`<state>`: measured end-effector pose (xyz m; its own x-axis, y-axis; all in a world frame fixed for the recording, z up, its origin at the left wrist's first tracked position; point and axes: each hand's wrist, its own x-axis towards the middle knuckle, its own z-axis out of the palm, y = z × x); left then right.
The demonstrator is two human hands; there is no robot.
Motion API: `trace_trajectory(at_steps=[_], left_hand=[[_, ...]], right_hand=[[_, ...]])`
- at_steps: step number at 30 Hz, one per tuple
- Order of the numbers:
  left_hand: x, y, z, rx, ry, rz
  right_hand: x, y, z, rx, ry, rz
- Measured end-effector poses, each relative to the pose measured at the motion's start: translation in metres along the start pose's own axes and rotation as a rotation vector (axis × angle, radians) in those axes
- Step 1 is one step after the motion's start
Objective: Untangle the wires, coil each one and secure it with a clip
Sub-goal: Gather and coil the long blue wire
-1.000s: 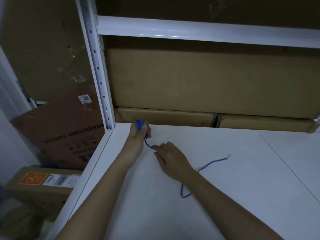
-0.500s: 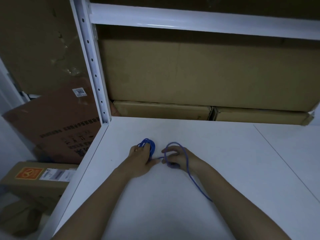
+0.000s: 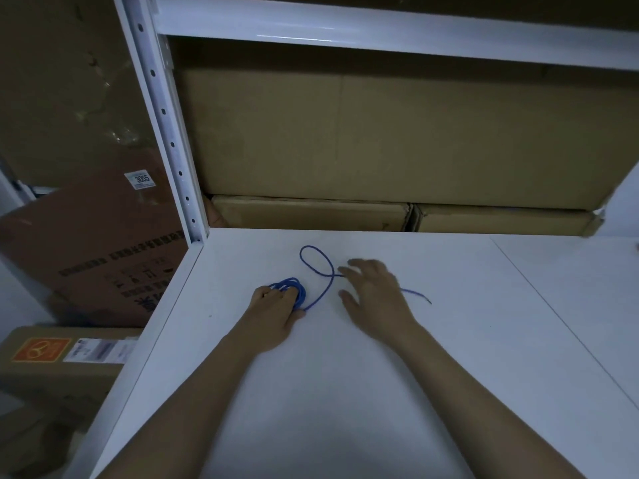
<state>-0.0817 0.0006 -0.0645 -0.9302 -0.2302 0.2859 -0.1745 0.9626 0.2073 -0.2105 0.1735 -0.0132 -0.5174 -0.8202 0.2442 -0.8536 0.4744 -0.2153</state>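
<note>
Blue wire on the white shelf (image 3: pixel 345 375), between two hands.
Left hand (image 3: pixel 276 314) grips the wire (image 3: pixel 313 264) coil; right hand (image 3: pixel 375 295) hovers spread, fingers relaxed, over the loose tail just beside it.

Our two bare forearms reach forward from the bottom of the view and draw closer together toward the hands. Our left hand (image 3: pixel 276 307) lies palm down with its fingers (image 3: pixel 281 292) bent over the coil of blue wire (image 3: pixel 294 288), holding it down against the surface. Our right hand (image 3: pixel 375 295) hangs just to the right of it, palm down, fingers spread and relaxed, thumb out to the left. Its fingertips are blurred, and it grips nothing; a loose stretch of the same wire passes under it.
</note>
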Motion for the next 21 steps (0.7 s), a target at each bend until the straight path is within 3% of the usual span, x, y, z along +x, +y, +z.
trace_trajectory(at_steps=[3, 6, 8, 13, 17, 21], left_hand=[[-0.002, 0.005, -0.007, -0.076, -0.028, -0.035], [-0.004, 0.016, -0.024, -0.398, 0.006, -0.198], [-0.002, 0.021, -0.036, -0.659, 0.002, -0.309], [0.002, 0.023, -0.065, -1.034, 0.025, -0.330], [0.002, 0.016, -0.075, -1.208, 0.138, -0.352], [0.003, 0.006, -0.080, -1.439, 0.273, -0.463]], right_hand=[[0.005, -0.007, 0.026, 0.133, -0.083, 0.060], [0.013, -0.012, 0.034, 0.410, -0.045, 0.178], [0.022, -0.020, 0.034, 0.583, -0.002, 0.169], [0.051, -0.038, 0.030, 0.866, 0.013, 0.072], [0.064, -0.056, 0.040, 1.056, -0.093, 0.116], [0.057, -0.069, 0.039, 1.042, -0.321, 0.187]])
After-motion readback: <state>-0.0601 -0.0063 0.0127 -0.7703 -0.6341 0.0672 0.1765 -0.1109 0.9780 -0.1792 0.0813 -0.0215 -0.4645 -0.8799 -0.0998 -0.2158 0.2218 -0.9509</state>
